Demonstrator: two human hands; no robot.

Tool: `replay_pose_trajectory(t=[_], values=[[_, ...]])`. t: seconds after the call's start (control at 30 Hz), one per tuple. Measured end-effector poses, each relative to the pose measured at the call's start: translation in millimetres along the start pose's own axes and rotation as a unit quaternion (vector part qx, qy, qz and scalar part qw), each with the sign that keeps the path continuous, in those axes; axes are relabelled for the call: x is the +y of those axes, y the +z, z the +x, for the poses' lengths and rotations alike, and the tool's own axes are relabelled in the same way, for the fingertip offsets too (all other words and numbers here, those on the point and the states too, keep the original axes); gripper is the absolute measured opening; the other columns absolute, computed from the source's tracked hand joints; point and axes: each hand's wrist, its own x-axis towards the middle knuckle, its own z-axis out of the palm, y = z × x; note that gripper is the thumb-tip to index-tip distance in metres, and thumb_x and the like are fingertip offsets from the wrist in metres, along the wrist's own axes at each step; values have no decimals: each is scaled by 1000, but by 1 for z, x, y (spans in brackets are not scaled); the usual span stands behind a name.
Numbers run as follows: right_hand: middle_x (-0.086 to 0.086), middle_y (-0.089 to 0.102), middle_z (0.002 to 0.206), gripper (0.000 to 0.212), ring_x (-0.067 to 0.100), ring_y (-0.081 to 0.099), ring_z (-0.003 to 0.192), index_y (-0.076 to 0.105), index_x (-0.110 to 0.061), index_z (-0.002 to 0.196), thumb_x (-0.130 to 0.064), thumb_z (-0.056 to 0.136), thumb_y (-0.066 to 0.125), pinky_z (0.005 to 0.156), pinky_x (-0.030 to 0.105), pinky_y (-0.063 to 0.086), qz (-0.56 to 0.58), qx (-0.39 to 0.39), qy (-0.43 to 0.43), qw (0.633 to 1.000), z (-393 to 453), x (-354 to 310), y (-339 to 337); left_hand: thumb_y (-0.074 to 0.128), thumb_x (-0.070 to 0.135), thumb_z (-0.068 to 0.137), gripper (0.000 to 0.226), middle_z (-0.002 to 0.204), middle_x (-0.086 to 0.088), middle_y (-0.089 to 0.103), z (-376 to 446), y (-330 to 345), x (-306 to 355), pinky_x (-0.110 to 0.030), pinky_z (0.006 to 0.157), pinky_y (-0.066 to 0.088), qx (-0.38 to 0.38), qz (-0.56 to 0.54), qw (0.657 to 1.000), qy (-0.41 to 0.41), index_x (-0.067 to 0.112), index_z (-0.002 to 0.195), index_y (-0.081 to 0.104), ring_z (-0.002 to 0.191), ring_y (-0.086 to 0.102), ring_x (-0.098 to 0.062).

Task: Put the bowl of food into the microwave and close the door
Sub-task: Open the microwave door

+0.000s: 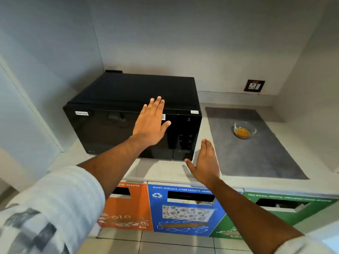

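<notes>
Bowl (244,129) upright on mat (256,153), microwave (132,114) door shut

Left sleeve (55,204) is rolled, pale with faint stripes and grey blocks; right sleeve (300,244) is pale too.

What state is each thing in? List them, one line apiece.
microwave: door shut.
glass bowl: upright on the grey mat, holding orange food, untouched.
left hand: open, fingers spread flat before the microwave door.
right hand: open, empty, above the counter edge.
wall socket: nothing plugged in.
</notes>
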Motion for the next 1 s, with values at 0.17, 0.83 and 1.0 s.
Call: replay_pose_trajectory(t=[0.17,0.83,1.0], values=[[4,4,173,105,28,14,159,1,-16,163,-63,90,59,126,41,26,109,-76,66,989,9,11,49,32,59,99,73,164,-6,30,0,19,1,-43,123,12,23,67,997,-23,16,157,21,153,24,-29],[8,56,137,84,28,63,120,36,-15,143,-43,79,83,92,41,61,346,43,157,924,43,-8,113,32,56,101,66,163,0,32,1,35,2,-40,124,13,76,78,992,-57,20,156,27,153,24,-21],[8,57,130,76,28,65,115,37,-16,136,-33,79,84,88,39,62,336,66,176,923,46,-14,116,33,55,101,66,163,0,32,-2,34,2,-40,124,14,76,68,993,-51,20,156,28,153,24,-21]])
